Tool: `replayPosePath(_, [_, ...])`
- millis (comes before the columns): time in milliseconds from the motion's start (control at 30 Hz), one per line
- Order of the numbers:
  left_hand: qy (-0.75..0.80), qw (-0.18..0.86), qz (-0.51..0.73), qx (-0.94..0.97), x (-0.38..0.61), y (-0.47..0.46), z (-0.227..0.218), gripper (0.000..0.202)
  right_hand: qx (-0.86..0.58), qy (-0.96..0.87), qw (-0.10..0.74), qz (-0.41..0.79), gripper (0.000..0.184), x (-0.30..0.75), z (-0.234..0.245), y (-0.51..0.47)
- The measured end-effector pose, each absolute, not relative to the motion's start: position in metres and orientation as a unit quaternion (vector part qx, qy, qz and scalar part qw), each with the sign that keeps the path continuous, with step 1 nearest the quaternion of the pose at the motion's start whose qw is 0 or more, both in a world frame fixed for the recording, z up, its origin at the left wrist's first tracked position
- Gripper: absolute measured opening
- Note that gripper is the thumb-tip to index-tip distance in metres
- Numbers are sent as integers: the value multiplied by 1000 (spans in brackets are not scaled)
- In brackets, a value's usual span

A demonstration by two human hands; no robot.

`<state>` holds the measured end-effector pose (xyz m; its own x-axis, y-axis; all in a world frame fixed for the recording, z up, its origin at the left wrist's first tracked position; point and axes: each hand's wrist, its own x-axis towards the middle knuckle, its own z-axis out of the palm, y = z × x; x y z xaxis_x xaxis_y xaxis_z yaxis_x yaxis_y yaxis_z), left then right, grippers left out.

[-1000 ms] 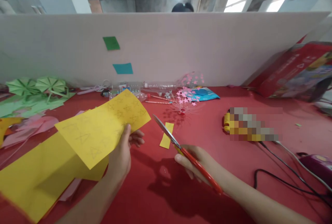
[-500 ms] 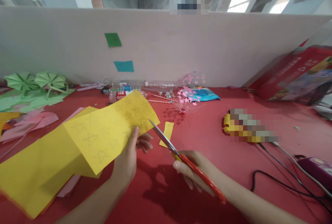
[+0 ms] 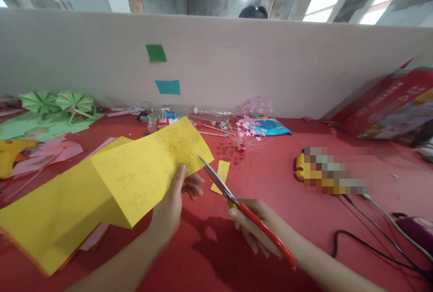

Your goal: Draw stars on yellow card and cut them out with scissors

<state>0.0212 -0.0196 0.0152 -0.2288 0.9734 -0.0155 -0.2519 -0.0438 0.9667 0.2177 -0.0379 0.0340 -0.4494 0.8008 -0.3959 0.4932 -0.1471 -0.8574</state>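
Observation:
My left hand (image 3: 171, 204) pinches the near edge of a yellow paper sheet (image 3: 149, 168) with pencilled stars, held tilted above the red table (image 3: 209, 256). My right hand (image 3: 259, 229) grips red-handled scissors (image 3: 237, 204); the blade tips point up-left and sit right at the sheet's right edge. A small yellow paper strip (image 3: 220, 176) lies on the table just behind the blades. A larger yellow sheet (image 3: 50, 220) lies flat under the held one.
Green folded paper fans (image 3: 56, 102) and pink paper (image 3: 50, 154) lie at the left. A pink star ornament (image 3: 246, 127), bottles and pencils line the white partition (image 3: 237, 62). A red box (image 3: 389, 107) leans at right; black cables (image 3: 368, 238) and a purple device (image 3: 414, 229) lie near right.
The held yellow sheet and the scissors have come together; the blade tips now reach the sheet's right edge. The view has shifted slightly.

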Motion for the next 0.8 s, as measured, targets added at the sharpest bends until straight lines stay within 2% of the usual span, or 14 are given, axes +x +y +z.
replayPosePath(467, [493, 484, 608, 390, 23, -21, 14, 40, -490, -622, 147, 592, 52, 216, 26, -41])
replayPosePath(800, [503, 470, 583, 431, 28, -29, 19, 52, -452, -633, 174, 603, 57, 218, 18, -42])
